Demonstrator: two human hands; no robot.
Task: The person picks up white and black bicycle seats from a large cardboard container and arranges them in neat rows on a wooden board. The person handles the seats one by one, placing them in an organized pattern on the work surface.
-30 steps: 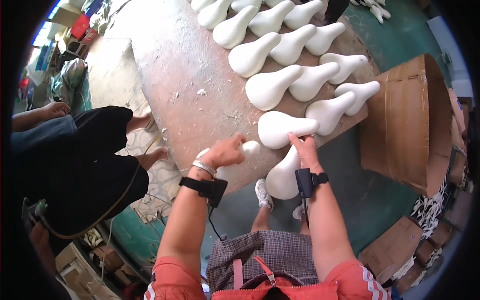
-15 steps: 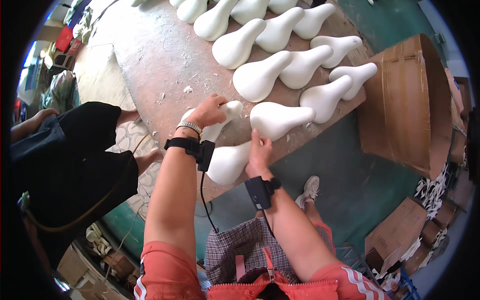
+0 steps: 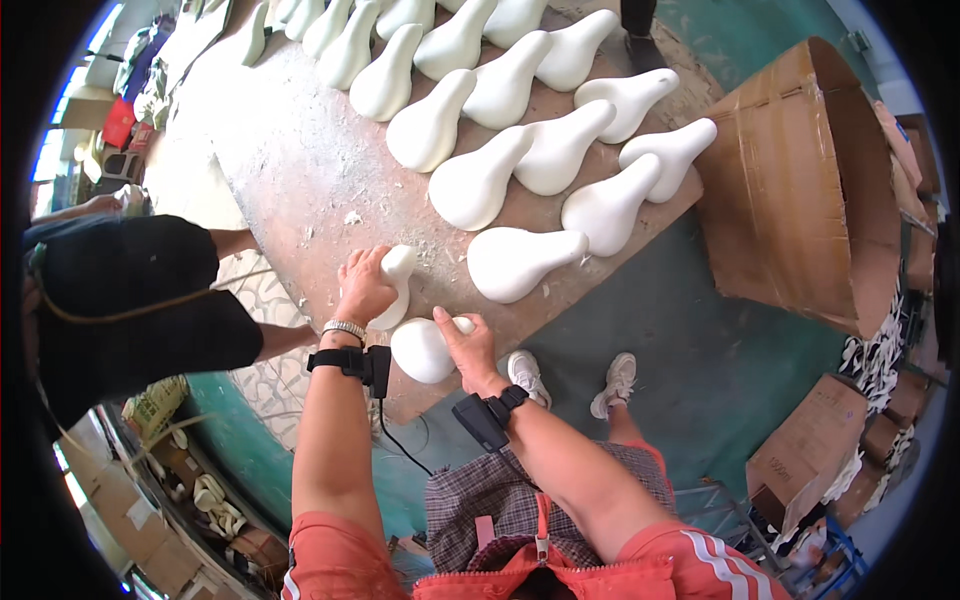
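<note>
My left hand (image 3: 366, 284) is wrapped round a white, pear-shaped bicycle saddle pad (image 3: 400, 262), its fingers on the left side and the narrow nose pointing away from me. Closer to the table's near edge, my right hand (image 3: 474, 352) grips another white saddle pad (image 3: 420, 351) by its narrow end, thumb on top. That pad's broad rounded end faces left; its nose is mostly hidden by the hand. Just beyond my right hand lies a third white saddle pad (image 3: 522, 264), nose to the right, untouched.
Rows of white saddle pads (image 3: 480, 180) cover the table's far part. White scraps dot the brown tabletop (image 3: 290, 150). A large open cardboard box (image 3: 765, 190) stands right of the table. At left is another person in black shorts (image 3: 130, 290); a dark leg (image 3: 640, 40) shows beyond the table.
My view has shifted, showing more of the far rows. Both hands have come nearer to me along with their saddle pads. The person at left has moved an arm.
</note>
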